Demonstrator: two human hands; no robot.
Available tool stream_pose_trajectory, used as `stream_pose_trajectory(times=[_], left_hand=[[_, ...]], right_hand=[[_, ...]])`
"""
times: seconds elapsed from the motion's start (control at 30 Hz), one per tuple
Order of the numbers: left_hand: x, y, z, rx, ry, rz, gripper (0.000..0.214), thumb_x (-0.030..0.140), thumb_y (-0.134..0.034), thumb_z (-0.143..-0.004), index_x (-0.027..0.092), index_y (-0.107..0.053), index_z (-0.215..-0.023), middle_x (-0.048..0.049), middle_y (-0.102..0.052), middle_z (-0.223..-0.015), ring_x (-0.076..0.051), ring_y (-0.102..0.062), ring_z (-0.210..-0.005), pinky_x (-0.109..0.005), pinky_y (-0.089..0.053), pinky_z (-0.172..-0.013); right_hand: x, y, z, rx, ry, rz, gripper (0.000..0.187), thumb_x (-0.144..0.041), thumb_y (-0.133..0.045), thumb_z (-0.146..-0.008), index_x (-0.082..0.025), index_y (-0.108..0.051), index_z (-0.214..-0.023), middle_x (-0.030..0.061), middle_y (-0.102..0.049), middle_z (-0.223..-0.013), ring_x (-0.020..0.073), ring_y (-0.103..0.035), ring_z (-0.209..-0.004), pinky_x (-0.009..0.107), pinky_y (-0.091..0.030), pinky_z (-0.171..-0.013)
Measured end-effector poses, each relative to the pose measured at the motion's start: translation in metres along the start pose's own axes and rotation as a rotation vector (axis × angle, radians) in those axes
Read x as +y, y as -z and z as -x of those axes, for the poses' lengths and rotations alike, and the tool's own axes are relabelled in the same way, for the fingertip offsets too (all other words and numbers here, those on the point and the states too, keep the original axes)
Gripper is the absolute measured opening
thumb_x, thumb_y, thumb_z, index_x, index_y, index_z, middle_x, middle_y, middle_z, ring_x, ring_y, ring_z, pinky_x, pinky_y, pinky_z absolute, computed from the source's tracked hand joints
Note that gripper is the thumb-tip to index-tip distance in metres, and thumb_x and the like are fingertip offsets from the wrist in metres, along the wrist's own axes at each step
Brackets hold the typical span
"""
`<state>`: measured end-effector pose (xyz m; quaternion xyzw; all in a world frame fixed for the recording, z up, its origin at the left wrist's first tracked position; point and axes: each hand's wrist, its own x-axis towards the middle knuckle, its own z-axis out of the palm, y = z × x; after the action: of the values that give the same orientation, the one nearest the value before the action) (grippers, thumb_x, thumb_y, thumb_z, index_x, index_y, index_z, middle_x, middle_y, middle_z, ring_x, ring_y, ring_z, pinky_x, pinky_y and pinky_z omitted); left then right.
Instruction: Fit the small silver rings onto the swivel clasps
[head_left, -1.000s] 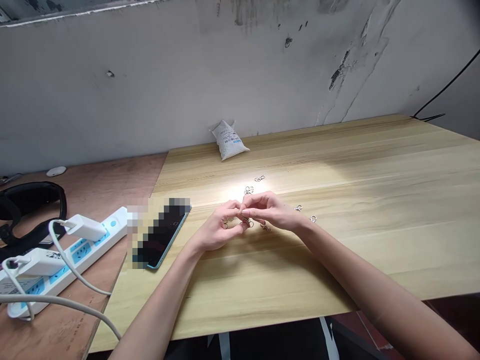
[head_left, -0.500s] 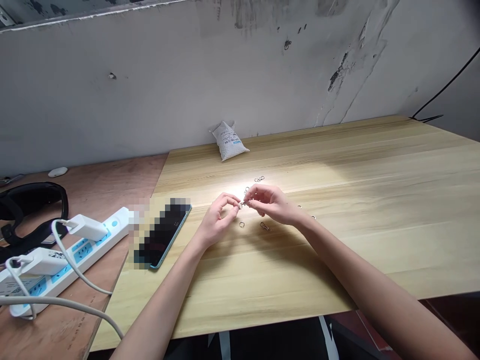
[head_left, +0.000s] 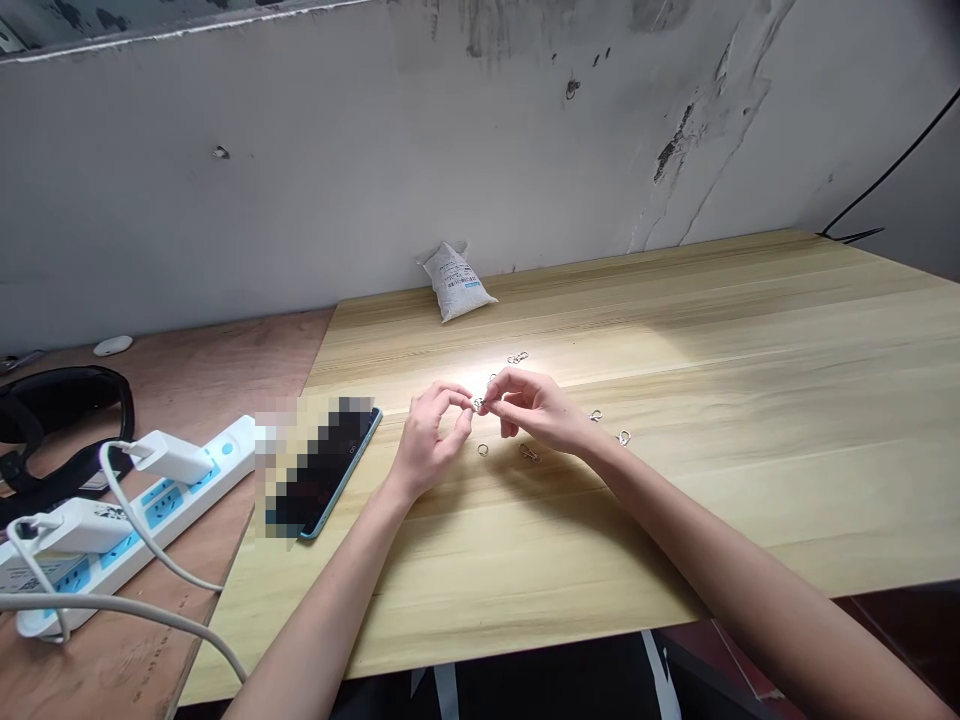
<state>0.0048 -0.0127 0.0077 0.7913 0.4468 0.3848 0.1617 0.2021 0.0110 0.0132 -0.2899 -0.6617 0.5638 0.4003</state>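
Observation:
My left hand [head_left: 435, 440] and my right hand [head_left: 536, 410] meet over the table, with a small shiny metal clasp and ring [head_left: 478, 404] between their fingertips. The right thumb and forefinger pinch its right side. On its left side the left thumb and forefinger close around the edge; the exact join is too small to make out. A split ring [head_left: 483, 450] lies just below the hands, with a lobster clasp [head_left: 529, 453] to its right. Another clasp with a ring [head_left: 517, 357] lies beyond, and a ring [head_left: 493, 379] is partly hidden by the right fingers.
Two more clasps, one nearer [head_left: 595, 415] and one farther right [head_left: 625, 438], lie beside my right forearm. A phone [head_left: 341, 470] is left of my left hand. A white bag [head_left: 459, 285] rests near the wall. A power strip [head_left: 150, 530] with cables stands at left.
Both hands have shifted slightly left with the metal piece, and the left fingers are a little less tightly closed. The two clasps by the right forearm now show more fully.

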Motion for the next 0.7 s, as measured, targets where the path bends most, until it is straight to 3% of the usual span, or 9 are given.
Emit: stream_pose_trajectory(times=[0.13,0.27,0.53,0.7], left_hand=[[0.000,0.000,0.000,0.006,-0.035,-0.078,0.008,0.018,-0.051,-0.092,0.020,-0.058,-0.089,-0.0023,-0.065,-0.102,-0.019,-0.059,-0.104,-0.035,-0.036,-0.096],[-0.002,0.002,0.000,0.022,-0.058,-0.142,0.007,0.018,-0.051,-0.092,0.020,-0.057,-0.089,-0.0025,-0.065,-0.103,-0.018,-0.059,-0.104,-0.035,-0.035,-0.096],[-0.007,0.003,0.000,-0.037,-0.011,-0.226,0.008,0.019,-0.048,-0.093,0.020,-0.057,-0.091,-0.0033,-0.065,-0.107,-0.019,-0.058,-0.106,-0.037,-0.034,-0.095],[-0.013,0.010,0.000,-0.105,0.031,-0.307,0.009,0.020,-0.054,-0.089,0.021,-0.059,-0.083,-0.0027,-0.065,-0.103,-0.021,-0.058,-0.103,-0.040,-0.035,-0.093]], right_hand=[[0.002,-0.001,-0.002,0.031,0.007,0.045,0.018,-0.032,-0.063,-0.087,-0.019,-0.055,-0.095,0.0029,-0.067,-0.087,0.0084,-0.058,-0.057,0.024,-0.050,-0.051],[0.007,0.002,-0.001,0.043,0.048,0.300,0.014,-0.031,-0.060,-0.089,-0.017,-0.062,-0.093,0.0033,-0.068,-0.081,0.0097,-0.059,-0.060,0.024,-0.048,-0.052],[0.012,-0.005,-0.003,0.016,0.265,0.480,0.014,-0.027,-0.060,-0.090,-0.017,-0.070,-0.087,0.0025,-0.066,-0.078,0.0097,-0.057,-0.063,0.023,-0.045,-0.057],[0.018,0.018,-0.004,0.025,0.192,0.662,0.013,-0.020,-0.058,-0.087,-0.020,-0.071,-0.089,0.0037,-0.065,-0.090,0.0114,-0.058,-0.071,0.025,-0.045,-0.063]])
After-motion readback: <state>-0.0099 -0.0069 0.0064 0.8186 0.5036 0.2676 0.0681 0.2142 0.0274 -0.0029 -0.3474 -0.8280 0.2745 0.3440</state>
